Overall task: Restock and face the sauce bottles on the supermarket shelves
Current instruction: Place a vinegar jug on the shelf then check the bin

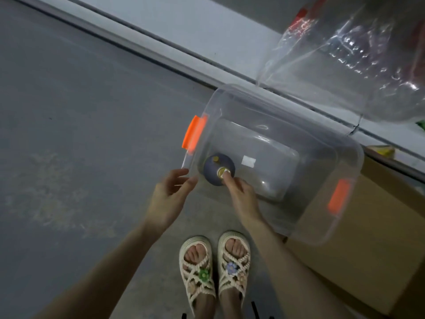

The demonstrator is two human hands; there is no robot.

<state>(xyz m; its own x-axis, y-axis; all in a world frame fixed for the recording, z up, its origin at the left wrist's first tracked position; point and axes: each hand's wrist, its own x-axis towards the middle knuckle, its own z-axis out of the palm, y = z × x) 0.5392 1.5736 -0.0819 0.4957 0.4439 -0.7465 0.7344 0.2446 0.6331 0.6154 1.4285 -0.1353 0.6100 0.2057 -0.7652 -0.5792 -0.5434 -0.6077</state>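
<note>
A clear plastic storage bin [345,162] with orange handles sits on the floor, partly on a cardboard box. One dark sauce bottle [212,171] with a gold cap stands upright in the bin's near left corner. My right hand [241,194] reaches into the bin and pinches the bottle's cap with its fingertips. My left hand [170,196] hovers just outside the bin's near left rim, fingers relaxed and holding nothing.
A cardboard box [358,261] lies under the bin's right end. The grey shelf base [207,49] runs diagonally behind the bin. A clear plastic sheet [345,61] hangs at the upper right. My sandalled feet [213,270] stand just before the bin on grey floor.
</note>
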